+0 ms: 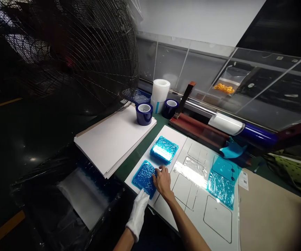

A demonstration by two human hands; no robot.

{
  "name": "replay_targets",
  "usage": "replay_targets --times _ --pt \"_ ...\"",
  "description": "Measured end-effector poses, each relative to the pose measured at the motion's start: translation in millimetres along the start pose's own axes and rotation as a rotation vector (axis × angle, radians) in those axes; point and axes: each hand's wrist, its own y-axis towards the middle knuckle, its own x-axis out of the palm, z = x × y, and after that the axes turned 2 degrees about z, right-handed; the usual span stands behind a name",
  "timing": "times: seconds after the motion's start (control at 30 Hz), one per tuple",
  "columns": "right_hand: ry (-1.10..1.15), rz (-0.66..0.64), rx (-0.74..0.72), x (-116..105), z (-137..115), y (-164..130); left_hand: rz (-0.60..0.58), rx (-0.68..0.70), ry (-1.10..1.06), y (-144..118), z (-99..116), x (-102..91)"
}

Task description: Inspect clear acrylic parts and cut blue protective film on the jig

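A stack of blue film-covered rectangular pieces [144,177] lies on a white board near the table's front edge. My left hand [138,209], in a white glove, reaches in from below with its fingers extended against the stack's near corner. My bare right hand [163,181] is at the stack's right edge, its fingers bent and apart, the thumb touching the film. Just beyond lies a second, brighter blue stack of film-covered pieces [164,149]. To the right, a blue film sheet [221,184] lies on a white template board [192,216] with black rounded outlines.
White sheets [108,139] are stacked at left with a dark blue tape roll [144,115] on top. Behind stand white rolls [161,91] and another blue roll [169,108]. A red-framed film holder [200,129] runs along the back. A large fan [87,52] looms at upper left.
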Motion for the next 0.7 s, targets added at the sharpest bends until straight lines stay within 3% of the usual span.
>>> replay_targets --times 0.23,0.47,0.57,0.7 --pt "0.036 0.080 -0.044 -18.8 -15.6 -24.0 -0.032 0.007 -0.003 20.2 -5.6 -5.3" --pt "0.518 0.006 0.000 -18.9 -26.6 -50.2 -0.144 0.075 0.016 27.8 -4.9 -7.0" --pt "0.670 0.042 0.033 -21.5 -19.5 -57.7 -0.125 0.136 0.043 21.0 1.2 -9.4" --pt "0.731 0.080 -0.015 -40.1 8.5 -72.4 -0.043 0.257 0.104 10.6 23.1 -8.9"
